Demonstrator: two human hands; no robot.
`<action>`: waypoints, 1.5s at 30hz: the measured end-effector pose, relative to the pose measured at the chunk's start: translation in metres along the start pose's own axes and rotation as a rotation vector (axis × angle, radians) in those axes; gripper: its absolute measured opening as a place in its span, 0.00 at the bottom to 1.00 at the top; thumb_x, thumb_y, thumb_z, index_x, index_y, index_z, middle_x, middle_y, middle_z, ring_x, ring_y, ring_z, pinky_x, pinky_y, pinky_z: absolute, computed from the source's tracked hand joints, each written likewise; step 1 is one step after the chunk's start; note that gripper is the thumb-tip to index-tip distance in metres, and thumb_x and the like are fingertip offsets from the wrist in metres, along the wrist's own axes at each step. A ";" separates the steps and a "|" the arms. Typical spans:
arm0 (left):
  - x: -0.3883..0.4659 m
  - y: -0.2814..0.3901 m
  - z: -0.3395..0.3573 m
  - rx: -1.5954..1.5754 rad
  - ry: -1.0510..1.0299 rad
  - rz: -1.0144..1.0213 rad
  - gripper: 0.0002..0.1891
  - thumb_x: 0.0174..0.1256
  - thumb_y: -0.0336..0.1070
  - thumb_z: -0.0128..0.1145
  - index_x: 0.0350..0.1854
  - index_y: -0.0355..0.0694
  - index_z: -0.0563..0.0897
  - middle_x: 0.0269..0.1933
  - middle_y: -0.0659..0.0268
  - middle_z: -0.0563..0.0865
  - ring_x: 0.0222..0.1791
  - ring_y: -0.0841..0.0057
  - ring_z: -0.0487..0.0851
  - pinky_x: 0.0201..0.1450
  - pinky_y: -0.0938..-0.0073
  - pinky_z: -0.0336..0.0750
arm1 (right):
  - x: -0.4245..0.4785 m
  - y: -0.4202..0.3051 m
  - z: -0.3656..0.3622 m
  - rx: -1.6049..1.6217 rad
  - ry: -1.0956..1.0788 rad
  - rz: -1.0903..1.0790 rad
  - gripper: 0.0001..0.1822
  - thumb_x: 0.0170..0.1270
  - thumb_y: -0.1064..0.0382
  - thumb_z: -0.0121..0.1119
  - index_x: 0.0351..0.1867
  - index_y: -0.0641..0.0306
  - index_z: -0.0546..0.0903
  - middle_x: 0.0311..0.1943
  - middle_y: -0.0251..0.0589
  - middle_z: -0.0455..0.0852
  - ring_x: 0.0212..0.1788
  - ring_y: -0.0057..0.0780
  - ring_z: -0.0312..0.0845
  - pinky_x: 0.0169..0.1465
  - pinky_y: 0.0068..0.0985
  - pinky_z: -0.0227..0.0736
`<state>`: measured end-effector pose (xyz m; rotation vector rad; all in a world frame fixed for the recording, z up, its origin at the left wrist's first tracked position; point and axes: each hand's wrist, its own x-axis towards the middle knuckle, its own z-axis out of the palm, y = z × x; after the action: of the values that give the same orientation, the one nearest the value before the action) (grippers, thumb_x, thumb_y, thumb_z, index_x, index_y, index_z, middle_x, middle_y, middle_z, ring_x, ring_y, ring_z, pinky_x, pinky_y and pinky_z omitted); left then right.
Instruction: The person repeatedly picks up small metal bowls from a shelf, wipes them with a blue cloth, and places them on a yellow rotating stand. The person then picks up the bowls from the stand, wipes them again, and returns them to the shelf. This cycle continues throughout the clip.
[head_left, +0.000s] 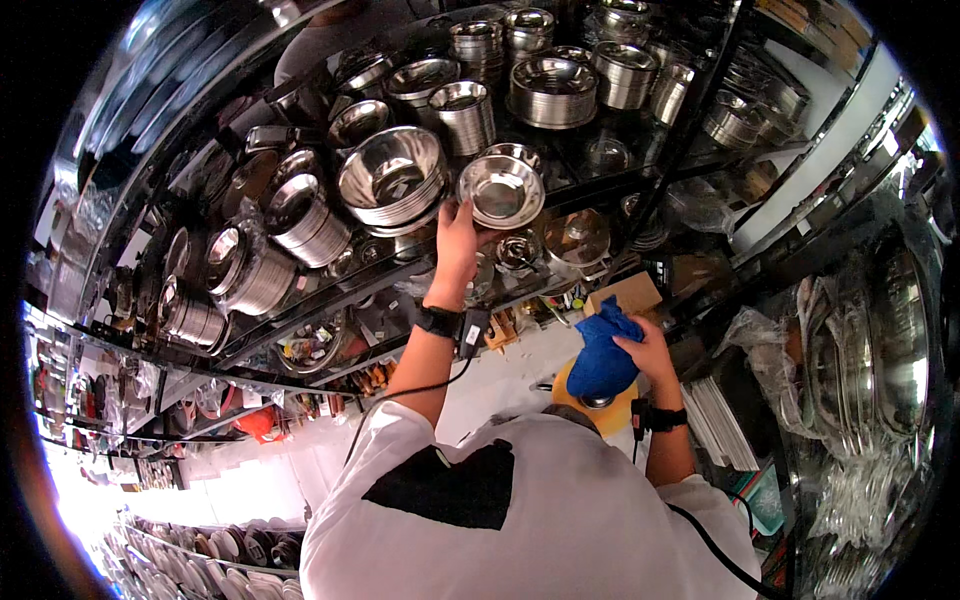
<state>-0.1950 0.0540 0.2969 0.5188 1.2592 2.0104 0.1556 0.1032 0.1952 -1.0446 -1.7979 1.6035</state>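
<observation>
My left hand (456, 241) holds a shallow stainless steel bowl (501, 193) by its left rim, at the front edge of a dark shelf. The bowl's shiny inside faces up. Close by on the left stands a nested stack of larger, deeper steel bowls (393, 180). My right hand (649, 351) grips a bunched blue cloth (602, 361), lower and to the right, in front of the shelf. Beneath the cloth is a round yellow object (622, 416), partly covered.
Stacked steel bowls (553, 94) and steel cups (463, 118) crowd the shelf. Below are glass lids (576, 238) and a cardboard box (627, 291). Plastic-wrapped metal trays (862, 352) stand at right. A black cable (420, 390) runs along my left arm.
</observation>
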 end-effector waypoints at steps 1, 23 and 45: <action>0.009 -0.001 0.003 0.086 0.061 0.013 0.17 0.71 0.38 0.46 0.57 0.34 0.66 0.50 0.57 0.77 0.45 0.68 0.82 0.42 0.62 0.82 | -0.003 0.007 -0.009 0.038 -0.007 0.023 0.23 0.52 0.67 0.68 0.50 0.72 0.78 0.41 0.43 0.85 0.42 0.30 0.80 0.47 0.29 0.75; 0.075 -0.057 0.014 0.694 0.442 0.434 0.17 0.55 0.41 0.67 0.34 0.30 0.79 0.29 0.62 0.82 0.29 0.73 0.78 0.36 0.72 0.73 | -0.007 0.121 -0.090 -0.360 -0.096 0.248 0.30 0.48 0.57 0.69 0.54 0.68 0.76 0.46 0.49 0.83 0.48 0.39 0.79 0.54 0.37 0.72; -0.216 -0.440 -0.107 1.077 -0.651 -0.639 0.31 0.60 0.45 0.59 0.62 0.33 0.69 0.56 0.48 0.79 0.54 0.58 0.79 0.54 0.65 0.74 | -0.063 0.273 -0.037 -0.497 -0.493 0.771 0.54 0.52 0.64 0.66 0.74 0.55 0.40 0.63 0.57 0.69 0.58 0.47 0.73 0.54 0.34 0.72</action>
<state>0.0342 -0.0463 -0.1385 0.9852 1.6837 0.4462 0.2779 0.0755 -0.0579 -1.8694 -2.3712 2.0205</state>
